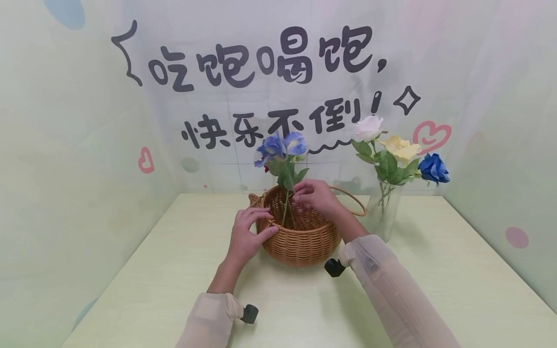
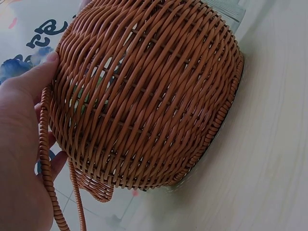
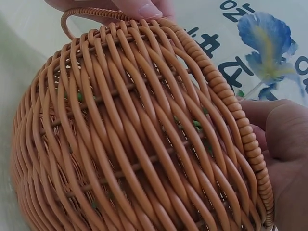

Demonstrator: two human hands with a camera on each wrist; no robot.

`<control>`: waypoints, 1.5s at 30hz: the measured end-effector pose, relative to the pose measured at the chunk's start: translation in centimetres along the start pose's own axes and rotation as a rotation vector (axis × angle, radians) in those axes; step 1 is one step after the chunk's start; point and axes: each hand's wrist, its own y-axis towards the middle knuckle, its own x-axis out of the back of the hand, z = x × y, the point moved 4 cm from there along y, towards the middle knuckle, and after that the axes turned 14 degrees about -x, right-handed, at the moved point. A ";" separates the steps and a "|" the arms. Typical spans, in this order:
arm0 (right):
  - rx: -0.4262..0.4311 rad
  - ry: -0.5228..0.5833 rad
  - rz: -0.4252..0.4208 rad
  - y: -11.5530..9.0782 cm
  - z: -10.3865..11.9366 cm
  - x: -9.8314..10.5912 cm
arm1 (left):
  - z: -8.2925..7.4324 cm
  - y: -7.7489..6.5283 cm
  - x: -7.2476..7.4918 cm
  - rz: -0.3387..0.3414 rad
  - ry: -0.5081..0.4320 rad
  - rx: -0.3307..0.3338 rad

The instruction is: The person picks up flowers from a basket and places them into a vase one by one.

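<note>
A brown wicker basket (image 1: 300, 246) stands on the table, with flowers standing up out of its mouth. My left hand (image 1: 248, 234) holds its near left rim, thumb and fingers at the edge. In the left wrist view the thumb of that hand (image 2: 24, 110) lies along the rim, beside the thin wicker handle (image 2: 45, 144). Over the basket's mouth, my right hand (image 1: 317, 197) pinches the stem of a blue-purple iris (image 1: 283, 145). The right wrist view shows the iris bloom (image 3: 267, 45) above this hand (image 3: 288, 134), whose fingertips are partly hidden by the rim.
A clear glass vase (image 1: 385, 212) stands right of the basket with a white rose (image 1: 369, 128), a yellow flower (image 1: 400, 147) and a dark blue rose (image 1: 433, 169). The basket's raised handle loop (image 1: 359, 200) reaches toward the vase. Printed cloth walls enclose the pale table (image 1: 278, 309).
</note>
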 end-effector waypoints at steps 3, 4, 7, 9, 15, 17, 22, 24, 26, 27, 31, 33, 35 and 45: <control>0.030 0.052 -0.014 -0.1 0.0 0.2 | 0.0 0.0 0.0 -0.005 -0.002 -0.001; 0.043 0.073 -0.020 -0.2 0.1 0.3 | 0.0 0.0 0.0 -0.006 -0.003 -0.001; 0.083 0.128 -0.038 -0.5 0.1 0.5 | 0.1 0.0 -0.1 -0.001 -0.010 0.003; 0.100 0.162 -0.064 -0.7 0.1 0.8 | 0.2 0.0 -0.2 0.006 -0.016 0.007; 0.112 0.217 -0.158 -1.2 0.2 1.5 | 0.1 -0.1 -0.2 0.006 -0.026 0.017; 0.119 0.234 -0.176 -1.3 0.3 1.6 | 0.1 -0.1 -0.2 0.000 -0.029 0.017; 0.142 0.279 -0.199 -1.6 0.7 1.7 | 0.2 -0.1 0.0 -0.010 -0.038 0.007; 0.144 0.295 -0.214 -1.8 0.9 1.8 | 0.2 -0.1 0.0 -0.009 -0.039 0.003; 0.143 0.311 -0.231 -1.9 1.0 1.9 | 0.3 -0.1 0.1 -0.008 -0.036 0.002; 0.143 0.323 -0.240 -2.0 1.0 2.0 | 0.3 -0.1 0.1 -0.007 -0.034 0.002; 0.151 0.357 -0.274 -2.2 1.1 2.6 | 0.4 -0.1 0.1 -0.006 -0.032 0.004; 0.165 0.385 -0.287 -2.4 1.1 3.0 | 0.4 -0.1 0.1 -0.006 -0.031 0.003; 0.184 0.409 -0.295 -2.6 1.1 3.4 | 0.4 -0.1 0.1 -0.005 -0.027 0.003; 0.277 0.559 -0.377 -4.0 1.9 5.4 | 0.4 -0.2 0.1 -0.007 -0.026 0.000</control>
